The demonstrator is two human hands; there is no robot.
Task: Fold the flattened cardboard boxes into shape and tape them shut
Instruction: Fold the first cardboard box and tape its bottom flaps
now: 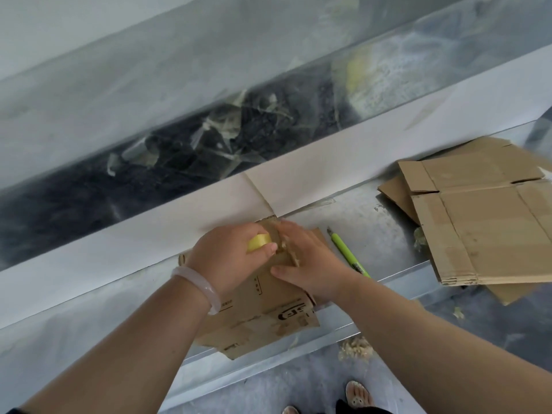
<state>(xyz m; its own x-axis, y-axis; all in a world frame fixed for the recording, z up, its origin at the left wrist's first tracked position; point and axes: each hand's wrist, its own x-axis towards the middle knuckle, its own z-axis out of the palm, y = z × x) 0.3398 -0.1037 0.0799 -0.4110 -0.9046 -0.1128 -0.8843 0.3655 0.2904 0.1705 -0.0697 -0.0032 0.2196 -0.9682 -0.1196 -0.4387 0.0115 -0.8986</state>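
Grey metal tabletop (373, 234) carries a stack of flattened brown cardboard boxes (484, 228) at the right, well apart from the printed brown cardboard box (268, 312) at its near edge. The left hand (227, 258) curls its fingers round a yellow tape roll (258, 242). The right hand (310, 264) lies on that box; its grip I cannot tell. A green utility knife (348, 252) lies just beside. Taping seems begun; next, the strip likely needs drawing along the seam.

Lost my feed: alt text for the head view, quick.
The left hand grips a yellow tape roll on a cardboard box while the right hand presses the cardboard beside it. A green utility knife and flattened boxes lie to the right.
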